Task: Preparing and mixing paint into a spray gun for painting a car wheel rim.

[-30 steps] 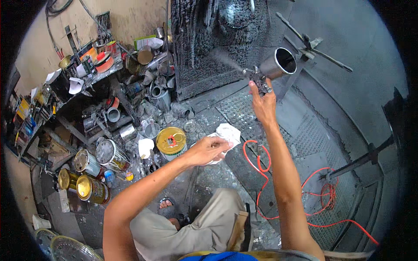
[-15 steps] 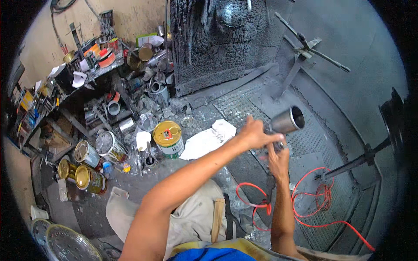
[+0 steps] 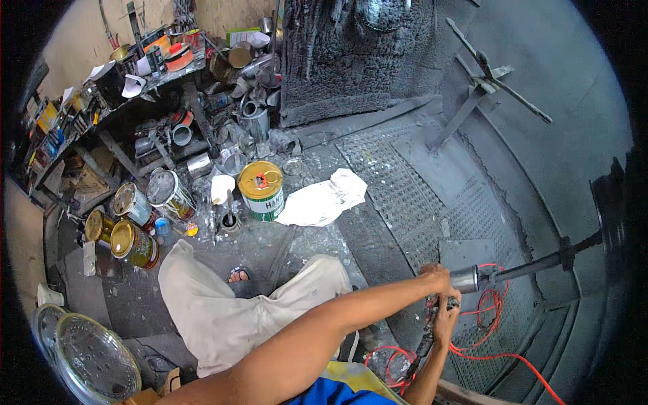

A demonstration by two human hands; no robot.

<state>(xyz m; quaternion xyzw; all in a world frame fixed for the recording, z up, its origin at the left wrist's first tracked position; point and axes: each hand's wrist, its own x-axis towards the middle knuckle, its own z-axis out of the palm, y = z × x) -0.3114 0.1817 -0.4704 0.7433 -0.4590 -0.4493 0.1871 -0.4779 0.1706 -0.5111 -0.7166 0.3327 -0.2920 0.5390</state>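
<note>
At the lower right, my left hand [image 3: 435,278] and my right hand [image 3: 445,318] are together on a spray gun with a metal cup [image 3: 464,279]. The left is closed round its upper part by the cup, the right round its body just below. The gun's body is mostly hidden by my fingers. A crumpled white sheet [image 3: 320,202] lies on the floor beside a gold-lidded paint can [image 3: 262,196].
A cluttered shelf [image 3: 151,88] and several cans [image 3: 133,244] stand at left. A dark crusted panel [image 3: 358,74] is at the back, a crossed stand [image 3: 487,82] to its right. Red hose [image 3: 516,358] lies at lower right, round clear discs [image 3: 96,354] at lower left.
The spray gun has come down from the upper right; its mist is no longer visible. My left hand has left the white sheet and moved right onto the gun.
</note>
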